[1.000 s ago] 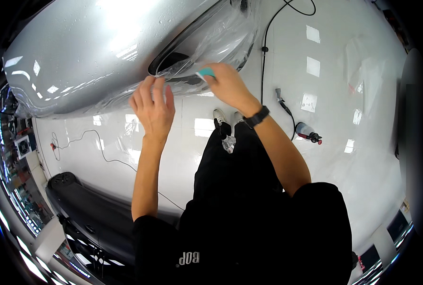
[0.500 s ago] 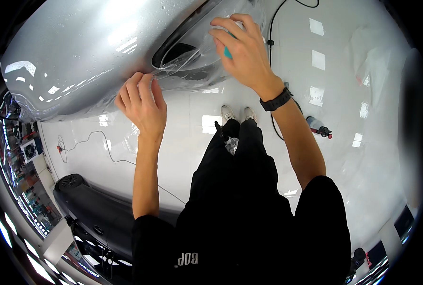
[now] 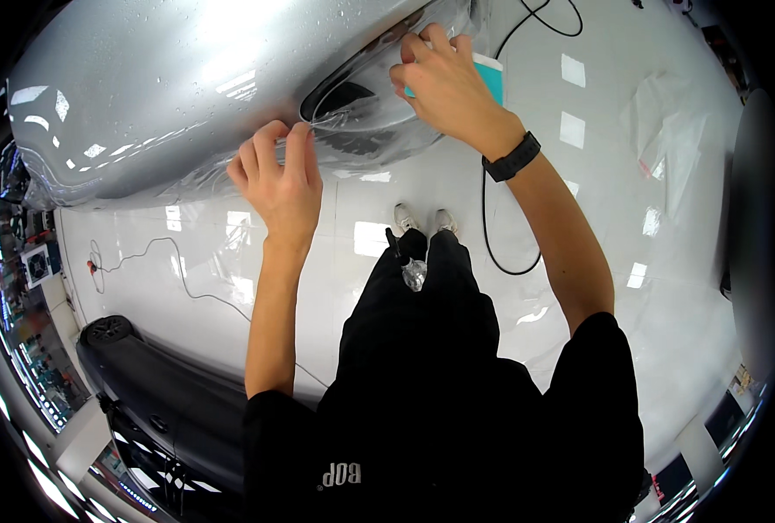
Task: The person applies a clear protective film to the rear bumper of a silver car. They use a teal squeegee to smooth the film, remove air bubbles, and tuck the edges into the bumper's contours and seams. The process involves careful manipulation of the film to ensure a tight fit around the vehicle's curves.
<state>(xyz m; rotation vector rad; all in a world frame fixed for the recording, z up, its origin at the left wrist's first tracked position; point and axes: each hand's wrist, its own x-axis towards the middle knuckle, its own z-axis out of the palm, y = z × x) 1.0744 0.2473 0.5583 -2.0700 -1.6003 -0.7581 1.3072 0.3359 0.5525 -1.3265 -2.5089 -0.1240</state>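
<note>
Clear film [image 3: 379,144] hangs loose along the lower edge of a silver car's bumper [image 3: 196,96], which is beaded with water. Beside a dark, pointed opening [image 3: 344,94] in the bumper, my left hand [image 3: 281,187] pinches the film between thumb and fingers. My right hand [image 3: 453,91] is closed around a flat teal squeegee [image 3: 490,80] with a pale edge, at the far end of that opening. Its curled fingertips are by the film; whether they grip it too, I cannot tell.
A black hose [image 3: 485,218] curves over the glossy white floor on the right, near a crumpled clear sheet [image 3: 662,131]. A thin cable [image 3: 182,270] runs across the left floor. Behind on the left stands a dark car [image 3: 169,375]. A spray bottle [image 3: 413,272] hangs at my legs.
Against the bumper, my left hand has shifted slightly right along with the pinched film. My right hand has turned, so more of the squeegee shows. My view has shifted a little.
</note>
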